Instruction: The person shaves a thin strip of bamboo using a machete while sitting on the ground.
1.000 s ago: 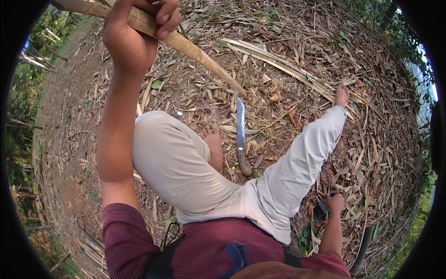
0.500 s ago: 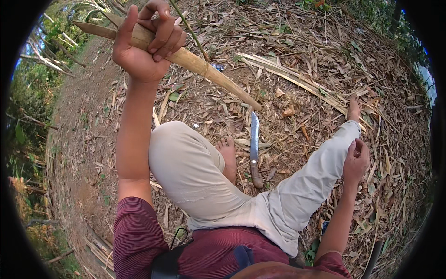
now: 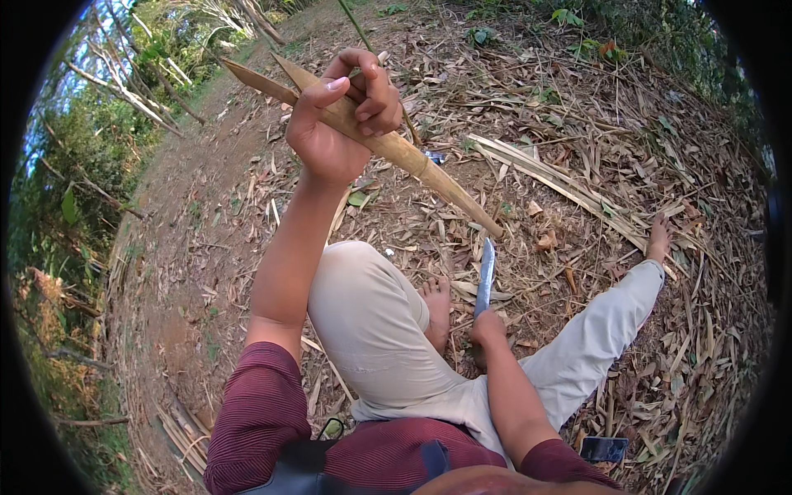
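My left hand (image 3: 345, 124), raised at the upper middle, is closed round a split bamboo pole (image 3: 437, 181). The pole slants down to the right, its lower end touching or close to the ground near my bare left foot (image 3: 436, 312). Beyond the hand, its upper end parts into two pointed pieces. A small pale stub (image 3: 382, 58) shows at my left fingers; I cannot make out what it is. My right hand (image 3: 488, 328) is wrapped round the handle of a machete (image 3: 486, 276) between my legs. The blade points away, its tip near the bamboo's lower end; the hand hides most of the handle.
Dry leaves cover the ground. Long split bamboo strips (image 3: 561, 183) lie at the right, reaching my right foot (image 3: 660, 239). A thin green stem (image 3: 355, 23) rises behind my left hand. More sticks (image 3: 183, 441) lie lower left, and a dark flat phone-like object (image 3: 603, 450) lower right.
My right hand has left my right knee and taken hold of the machete's handle on the ground. The left hand still grips the bamboo; the whole view has shifted a little.
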Motion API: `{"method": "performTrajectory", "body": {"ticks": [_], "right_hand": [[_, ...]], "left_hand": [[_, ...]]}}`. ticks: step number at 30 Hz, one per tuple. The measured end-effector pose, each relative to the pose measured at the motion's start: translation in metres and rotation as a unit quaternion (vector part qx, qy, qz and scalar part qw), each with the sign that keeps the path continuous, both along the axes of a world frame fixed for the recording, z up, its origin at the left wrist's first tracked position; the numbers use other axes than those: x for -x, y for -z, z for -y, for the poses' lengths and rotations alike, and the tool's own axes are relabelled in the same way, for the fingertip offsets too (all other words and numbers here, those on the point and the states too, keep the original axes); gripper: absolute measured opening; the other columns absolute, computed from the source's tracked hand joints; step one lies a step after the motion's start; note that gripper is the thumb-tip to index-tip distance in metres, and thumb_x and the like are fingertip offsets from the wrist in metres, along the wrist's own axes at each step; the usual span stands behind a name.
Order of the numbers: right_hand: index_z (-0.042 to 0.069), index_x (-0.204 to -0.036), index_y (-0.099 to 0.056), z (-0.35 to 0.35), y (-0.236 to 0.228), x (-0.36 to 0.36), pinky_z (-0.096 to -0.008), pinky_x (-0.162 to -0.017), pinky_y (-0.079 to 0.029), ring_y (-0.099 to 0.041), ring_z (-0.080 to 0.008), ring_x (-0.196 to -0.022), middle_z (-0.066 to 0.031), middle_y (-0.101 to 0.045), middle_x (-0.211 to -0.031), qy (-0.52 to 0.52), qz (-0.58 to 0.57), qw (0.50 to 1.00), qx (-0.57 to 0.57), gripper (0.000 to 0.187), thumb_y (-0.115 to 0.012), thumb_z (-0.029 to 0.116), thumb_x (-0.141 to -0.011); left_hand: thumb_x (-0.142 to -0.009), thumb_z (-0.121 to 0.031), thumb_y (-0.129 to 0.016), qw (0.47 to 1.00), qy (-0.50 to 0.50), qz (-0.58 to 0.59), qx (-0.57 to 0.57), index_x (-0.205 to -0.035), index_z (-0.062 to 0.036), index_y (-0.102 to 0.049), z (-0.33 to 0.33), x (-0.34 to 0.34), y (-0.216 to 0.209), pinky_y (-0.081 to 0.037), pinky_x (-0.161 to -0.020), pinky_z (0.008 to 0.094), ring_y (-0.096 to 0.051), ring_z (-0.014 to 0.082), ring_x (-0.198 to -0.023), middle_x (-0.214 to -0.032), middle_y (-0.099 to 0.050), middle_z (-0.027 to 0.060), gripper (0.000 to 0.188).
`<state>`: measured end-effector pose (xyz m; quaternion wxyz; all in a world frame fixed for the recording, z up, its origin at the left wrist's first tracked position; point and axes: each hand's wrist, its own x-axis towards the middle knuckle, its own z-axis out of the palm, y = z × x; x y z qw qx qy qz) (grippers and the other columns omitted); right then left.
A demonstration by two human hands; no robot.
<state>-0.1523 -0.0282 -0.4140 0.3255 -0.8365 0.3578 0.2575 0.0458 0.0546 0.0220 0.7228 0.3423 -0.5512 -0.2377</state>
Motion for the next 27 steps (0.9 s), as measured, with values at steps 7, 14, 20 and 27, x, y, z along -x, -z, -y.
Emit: {"method": "performTrajectory", "body": {"ticks": [7,14,20,27], "right_hand": [[-0.014,-0.134,-0.039,0.004,-0.025,0.000,-0.0429,-0.104,-0.045,-0.056,-0.0415,-0.122,-0.0326,-0.056,-0.128,0.166,0.073,0.982,-0.060,0.073,-0.064,0.024,-0.077],[-0.013,-0.089,-0.065,0.038,-0.067,0.003,-0.0451,-0.070,-0.053,-0.069,-0.0406,-0.074,-0.0263,-0.068,-0.075,0.264,0.204,0.922,-0.196,0.053,-0.061,0.040,-0.086],[-0.004,-0.090,-0.065,0.034,-0.112,0.046,-0.0353,-0.053,-0.045,-0.054,-0.0194,-0.055,-0.0092,-0.060,-0.067,0.172,0.316,0.919,-0.163,0.036,-0.063,0.032,-0.093],[-0.002,-0.110,-0.068,0.086,-0.226,0.126,-0.0242,-0.050,-0.039,-0.054,-0.0070,-0.056,-0.0054,-0.063,-0.069,0.060,0.313,0.874,-0.366,0.024,-0.062,0.012,-0.091]], "left_hand": [[-0.102,-0.048,-0.040,0.970,-0.232,-0.059,0.051,-0.083,-0.0090,-0.052,0.014,0.011,0.007,-0.025,-0.045,0.0265,-0.027,0.0101,-0.047,-0.059,-0.030,-0.0015,0.045],[-0.104,-0.050,-0.033,0.988,-0.136,-0.031,-0.069,-0.077,-0.0088,-0.048,0.012,0.019,-0.006,-0.027,-0.054,0.0280,-0.026,0.0114,-0.048,-0.056,-0.028,-0.0030,0.052],[-0.104,-0.052,-0.029,0.997,-0.012,0.005,-0.072,-0.074,-0.0104,-0.044,0.005,0.008,-0.001,-0.024,-0.053,0.0285,-0.021,0.0107,-0.046,-0.050,-0.025,-0.0049,0.053],[-0.103,-0.055,-0.024,0.992,0.070,0.066,-0.084,-0.074,-0.0107,-0.043,-0.001,-0.004,-0.001,-0.022,-0.051,0.0288,-0.015,0.0115,-0.043,-0.046,-0.023,-0.0045,0.056]]}}
